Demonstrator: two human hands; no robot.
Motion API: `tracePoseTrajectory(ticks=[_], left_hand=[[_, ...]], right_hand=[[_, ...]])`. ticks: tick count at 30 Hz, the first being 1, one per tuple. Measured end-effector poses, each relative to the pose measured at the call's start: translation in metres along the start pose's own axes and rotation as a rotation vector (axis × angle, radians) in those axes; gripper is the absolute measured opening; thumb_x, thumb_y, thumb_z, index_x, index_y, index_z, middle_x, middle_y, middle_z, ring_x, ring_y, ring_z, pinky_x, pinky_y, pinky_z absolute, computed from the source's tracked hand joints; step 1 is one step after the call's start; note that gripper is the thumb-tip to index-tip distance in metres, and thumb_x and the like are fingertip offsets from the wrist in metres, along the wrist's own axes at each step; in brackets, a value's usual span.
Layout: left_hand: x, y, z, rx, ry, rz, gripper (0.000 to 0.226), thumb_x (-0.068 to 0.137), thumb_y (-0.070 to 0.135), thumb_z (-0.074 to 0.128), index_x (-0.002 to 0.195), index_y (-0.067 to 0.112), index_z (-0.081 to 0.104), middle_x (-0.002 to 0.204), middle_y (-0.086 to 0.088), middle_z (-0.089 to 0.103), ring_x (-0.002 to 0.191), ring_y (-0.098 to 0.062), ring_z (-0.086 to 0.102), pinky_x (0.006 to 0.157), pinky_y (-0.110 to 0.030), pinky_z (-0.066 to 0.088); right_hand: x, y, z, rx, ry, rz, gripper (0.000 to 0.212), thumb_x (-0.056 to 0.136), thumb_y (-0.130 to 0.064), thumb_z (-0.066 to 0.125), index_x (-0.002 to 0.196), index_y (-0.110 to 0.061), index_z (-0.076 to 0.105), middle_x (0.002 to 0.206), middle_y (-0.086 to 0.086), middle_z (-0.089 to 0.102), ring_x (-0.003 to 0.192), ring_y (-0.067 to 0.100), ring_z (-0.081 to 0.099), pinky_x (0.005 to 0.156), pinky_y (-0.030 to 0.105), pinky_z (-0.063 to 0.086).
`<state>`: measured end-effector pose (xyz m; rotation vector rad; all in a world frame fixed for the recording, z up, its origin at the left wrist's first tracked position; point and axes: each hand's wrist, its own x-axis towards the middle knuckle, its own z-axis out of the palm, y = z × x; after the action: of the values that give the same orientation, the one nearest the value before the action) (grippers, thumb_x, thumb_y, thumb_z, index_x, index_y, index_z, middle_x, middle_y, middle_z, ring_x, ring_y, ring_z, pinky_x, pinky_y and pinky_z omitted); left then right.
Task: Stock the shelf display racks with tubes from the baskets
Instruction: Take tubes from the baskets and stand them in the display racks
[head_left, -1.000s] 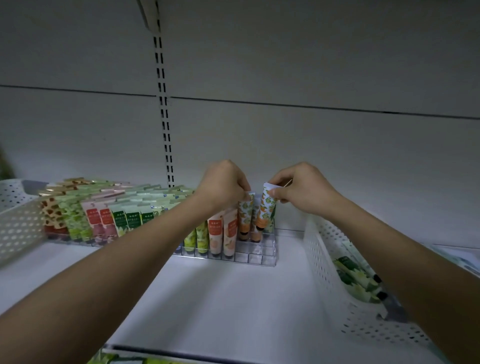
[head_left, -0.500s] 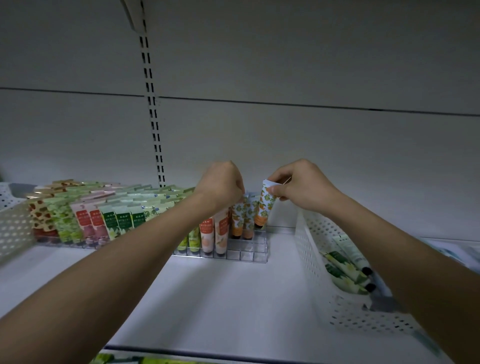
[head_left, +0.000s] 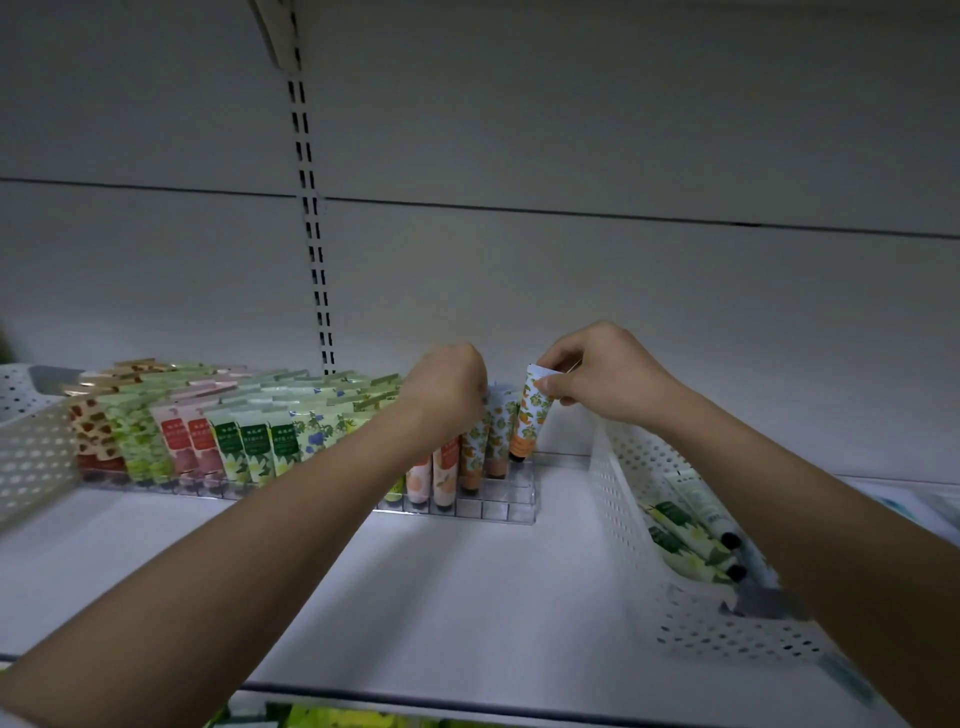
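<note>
Two bare hands over one clear plastic grid rack (head_left: 511, 506) on a white shelf (head_left: 415, 582). Right hand (head_left: 605, 376) pinching the top of one orange-patterned white tube (head_left: 530, 415), tilted, cap down in the rack's far right end. Left hand (head_left: 447, 387) curled on the tops of neighbouring orange-patterned tubes (head_left: 491, 431); exact grip hidden. Many upright tubes in rows (head_left: 234, 426), too crowded to count. Two white perforated baskets: right basket (head_left: 675, 613) holding about three green-and-white tubes (head_left: 691, 535), left basket (head_left: 31, 457) at the edge. Behind, pale back panels and one slotted upright (head_left: 314, 234). Dim lighting.
</note>
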<state>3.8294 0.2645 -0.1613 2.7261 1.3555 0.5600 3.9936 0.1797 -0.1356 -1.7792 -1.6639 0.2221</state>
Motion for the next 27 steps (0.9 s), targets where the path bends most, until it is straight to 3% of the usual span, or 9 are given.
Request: tracePoseTrajectory(ticks=[2,5,7,9,13,17,21,27], left_hand=[[-0.01,0.001,-0.003,-0.012,0.086,0.066,0.029,0.084,0.008,0.064,0.112,0.013,0.07,0.106,-0.009,0.07,0.097,-0.029,0.064,0.077,-0.035,0.051],[-0.041,0.007,-0.004,-0.119,0.207,0.214,0.02,0.087,0.018,0.061,0.104,0.019,0.073,0.097,-0.006,0.07,0.094,-0.026,0.06,0.074,-0.035,0.048],[-0.068,0.009,0.004,-0.208,0.212,0.328,0.015,0.087,0.021,0.059,0.092,0.021,0.074,0.089,-0.003,0.069,0.087,-0.023,0.058,0.074,-0.037,0.046],[-0.093,0.006,0.02,-0.259,0.15,0.417,0.015,0.088,0.025,0.059,0.093,0.021,0.073,0.091,0.0,0.07,0.088,-0.02,0.058,0.078,-0.035,0.045],[-0.132,-0.011,0.062,-0.224,-0.068,0.389,0.037,0.093,0.049,0.052,0.125,0.033,0.061,0.127,0.011,0.059,0.119,-0.011,0.048,0.103,-0.033,0.037],[-0.157,-0.023,0.094,-0.132,-0.207,0.314,0.054,0.094,0.065,0.032,0.144,0.046,0.034,0.154,0.01,0.03,0.141,-0.011,0.016,0.118,-0.044,0.011],[-0.157,-0.025,0.102,-0.066,-0.256,0.312,0.061,0.092,0.071,0.019,0.148,0.049,0.017,0.159,0.01,0.016,0.146,-0.013,0.006,0.118,-0.054,-0.001],[-0.158,-0.026,0.107,-0.086,-0.229,0.289,0.063,0.091,0.071,0.021,0.149,0.047,0.016,0.159,0.01,0.019,0.146,-0.013,0.007,0.118,-0.053,-0.001]], right_hand=[[0.0,-0.001,0.001,0.0,-0.002,-0.004,0.004,0.081,-0.011,0.076,0.084,-0.013,0.077,0.075,0.005,0.074,0.067,0.02,0.07,0.071,0.037,0.059],[-0.001,-0.003,0.003,-0.001,-0.004,-0.004,0.004,0.081,-0.013,0.077,0.081,-0.017,0.077,0.074,0.003,0.074,0.067,0.02,0.07,0.072,0.038,0.06],[-0.001,-0.005,0.007,-0.008,-0.008,-0.003,0.006,0.081,-0.011,0.077,0.082,-0.017,0.076,0.074,0.003,0.074,0.065,0.017,0.069,0.073,0.039,0.06],[-0.001,-0.007,0.011,-0.034,-0.016,-0.01,0.006,0.081,-0.01,0.076,0.085,-0.014,0.077,0.078,0.005,0.074,0.066,0.017,0.067,0.075,0.04,0.06],[0.002,-0.016,0.018,-0.122,-0.022,-0.046,0.012,0.081,-0.011,0.077,0.093,-0.01,0.077,0.087,0.008,0.074,0.071,0.016,0.064,0.08,0.037,0.056],[0.005,-0.021,0.025,-0.209,-0.044,-0.089,0.013,0.081,-0.01,0.076,0.094,-0.01,0.077,0.085,0.002,0.071,0.068,0.009,0.058,0.071,0.026,0.047],[0.01,-0.021,0.033,-0.262,-0.078,-0.106,0.013,0.08,-0.009,0.077,0.093,-0.011,0.078,0.085,0.001,0.072,0.075,0.01,0.062,0.07,0.022,0.044],[0.012,-0.011,0.049,-0.328,-0.155,-0.127,0.015,0.079,-0.008,0.078,0.094,-0.01,0.078,0.091,0.003,0.073,0.079,0.011,0.061,0.071,0.021,0.041]])
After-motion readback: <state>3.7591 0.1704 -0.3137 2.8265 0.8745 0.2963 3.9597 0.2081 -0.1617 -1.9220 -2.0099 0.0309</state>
